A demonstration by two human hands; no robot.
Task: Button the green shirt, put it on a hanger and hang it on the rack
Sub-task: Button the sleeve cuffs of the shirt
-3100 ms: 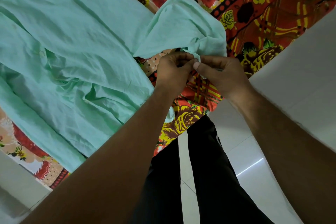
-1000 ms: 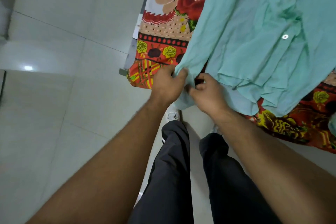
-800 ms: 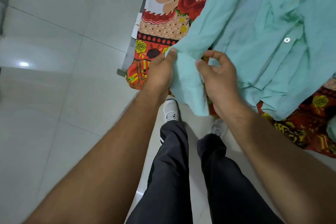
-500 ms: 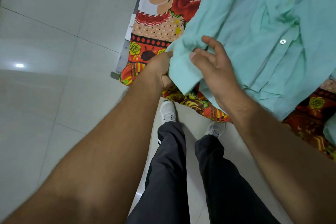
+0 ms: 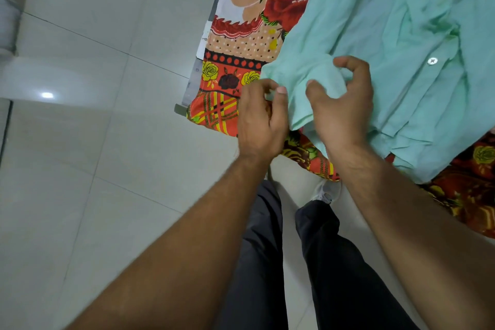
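Observation:
The mint green shirt (image 5: 388,21) lies spread over a bed at the upper right, with one white button (image 5: 432,61) showing on its front. A sleeve end (image 5: 297,80) reaches toward the bed's near corner. My left hand (image 5: 261,118) pinches the cuff edge between thumb and fingers. My right hand (image 5: 340,107) has its fingers curled round the same cuff just to the right. No hanger or rack is in view.
A floral red and orange bedsheet (image 5: 230,72) covers the bed, whose corner (image 5: 184,104) juts out at the centre. Pale floor tiles (image 5: 93,128) fill the left side. My dark trouser legs (image 5: 267,262) and a white shoe (image 5: 325,191) are below.
Three seconds ago both hands worked another sleeve end further along the bed. Over the last second they picked up this cuff at the bed's corner and raised it slightly.

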